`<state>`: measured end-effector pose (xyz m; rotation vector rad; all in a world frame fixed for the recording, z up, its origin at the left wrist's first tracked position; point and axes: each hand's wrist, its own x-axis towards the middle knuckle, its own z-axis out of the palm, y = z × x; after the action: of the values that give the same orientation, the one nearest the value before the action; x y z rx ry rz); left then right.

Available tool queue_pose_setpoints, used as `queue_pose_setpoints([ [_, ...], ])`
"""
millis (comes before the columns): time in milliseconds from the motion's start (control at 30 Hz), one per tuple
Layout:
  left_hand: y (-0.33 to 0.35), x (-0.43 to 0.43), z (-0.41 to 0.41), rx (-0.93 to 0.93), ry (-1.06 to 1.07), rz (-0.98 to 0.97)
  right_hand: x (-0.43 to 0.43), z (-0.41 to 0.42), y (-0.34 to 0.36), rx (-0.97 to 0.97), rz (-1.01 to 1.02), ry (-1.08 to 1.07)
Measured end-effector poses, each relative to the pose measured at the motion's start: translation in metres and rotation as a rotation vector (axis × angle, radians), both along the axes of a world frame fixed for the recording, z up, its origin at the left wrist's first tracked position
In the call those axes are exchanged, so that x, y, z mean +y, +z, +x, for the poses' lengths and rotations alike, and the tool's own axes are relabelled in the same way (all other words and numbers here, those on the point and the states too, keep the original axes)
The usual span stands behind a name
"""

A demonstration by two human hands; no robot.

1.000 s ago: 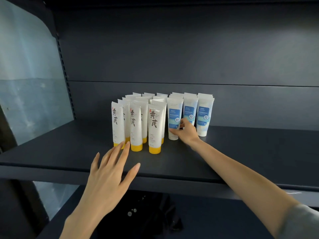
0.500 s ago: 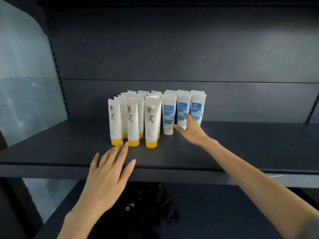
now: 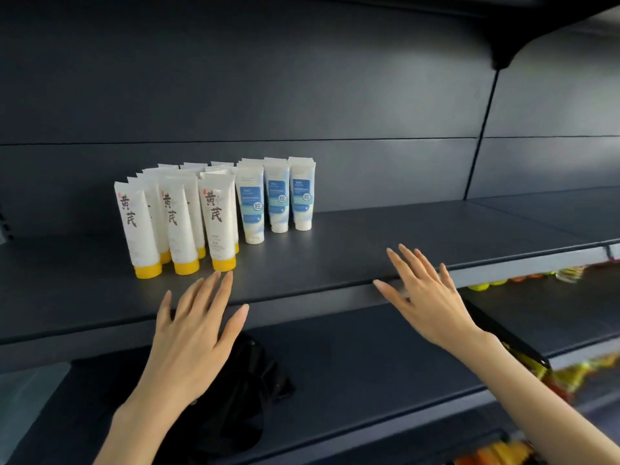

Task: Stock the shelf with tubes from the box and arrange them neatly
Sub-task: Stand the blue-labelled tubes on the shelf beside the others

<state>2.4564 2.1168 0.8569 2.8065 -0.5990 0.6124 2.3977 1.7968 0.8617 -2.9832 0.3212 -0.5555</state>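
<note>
Several white tubes with yellow caps point(image 3: 174, 216) stand cap-down in rows on the dark shelf point(image 3: 369, 236). Right beside them stand several white tubes with blue labels point(image 3: 276, 198), also in rows. My left hand point(image 3: 198, 327) hovers at the shelf's front edge just below the yellow-capped tubes, fingers straight and spread, holding nothing. Farther right, my right hand point(image 3: 426, 293) is flat over the front edge, fingers spread, apart from the blue-label tubes. No box is in view.
A black bag-like object point(image 3: 248, 387) lies on the lower shelf point(image 3: 369, 364) under my left hand. Yellow and orange packaged goods point(image 3: 523, 276) fill the shelves at the right. A vertical divider post point(image 3: 483, 115) rises at the right of the shelf's back wall.
My right hand has left the blue-label tubes and drawn back right to the shelf's front edge. The left hand stays near the front edge. The view has shifted right.
</note>
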Motion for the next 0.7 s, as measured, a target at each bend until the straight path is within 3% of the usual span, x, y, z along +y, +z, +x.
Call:
queue_pose_setpoints([
  [267,-0.005,-0.041,-0.015,-0.003,-0.087,0.083,-0.052,-0.076,-0.036,0.064,0.061,-0.218],
  [700,-0.021,-0.17,-0.092,0.025,-0.249,0.131,-0.159,-0.196,-0.065,0.11,0.052,-0.382],
])
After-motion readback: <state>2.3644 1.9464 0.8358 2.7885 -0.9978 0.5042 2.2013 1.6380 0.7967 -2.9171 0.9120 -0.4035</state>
